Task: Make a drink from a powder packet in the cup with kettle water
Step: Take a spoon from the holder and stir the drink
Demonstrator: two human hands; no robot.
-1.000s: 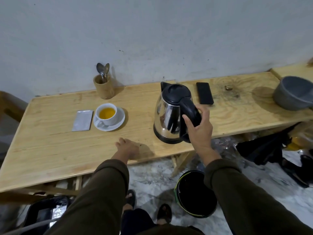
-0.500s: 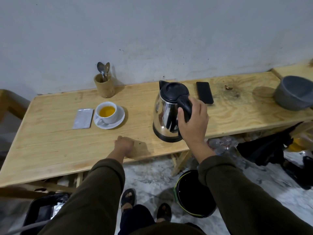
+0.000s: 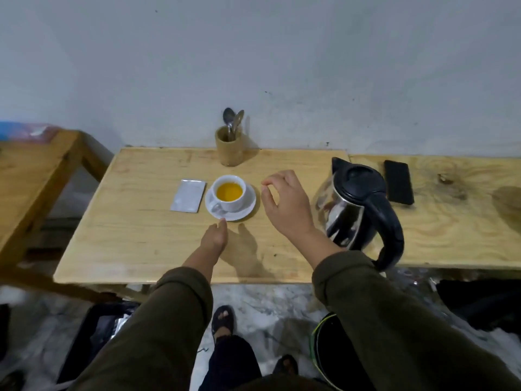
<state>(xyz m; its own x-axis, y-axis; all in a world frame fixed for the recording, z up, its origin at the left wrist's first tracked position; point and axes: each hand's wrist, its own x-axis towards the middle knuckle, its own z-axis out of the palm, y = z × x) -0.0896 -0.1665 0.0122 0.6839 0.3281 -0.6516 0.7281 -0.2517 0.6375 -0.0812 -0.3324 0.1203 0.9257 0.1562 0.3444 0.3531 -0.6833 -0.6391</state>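
Observation:
A white cup [image 3: 229, 193] full of orange-yellow drink stands on a white saucer [image 3: 248, 208] in the middle of the wooden table [image 3: 141, 238]. A silver powder packet [image 3: 188, 195] lies flat just left of the saucer. The steel kettle [image 3: 355, 206] with black lid and handle stands to the right. My right hand [image 3: 286, 206] hovers between cup and kettle, fingers loosely curved, holding nothing. My left hand [image 3: 215, 235] lies on the table just in front of the saucer, a fingertip at its rim.
A wooden holder [image 3: 229, 146] with two spoons stands by the wall behind the cup. A black phone [image 3: 399, 182] lies right of the kettle. A second table [image 3: 36, 167] stands at the left. A black bin [image 3: 324, 351] is on the floor below.
My right hand has let go of the kettle handle and moved left toward the cup. My left hand has slid forward to the saucer. The view has shifted left.

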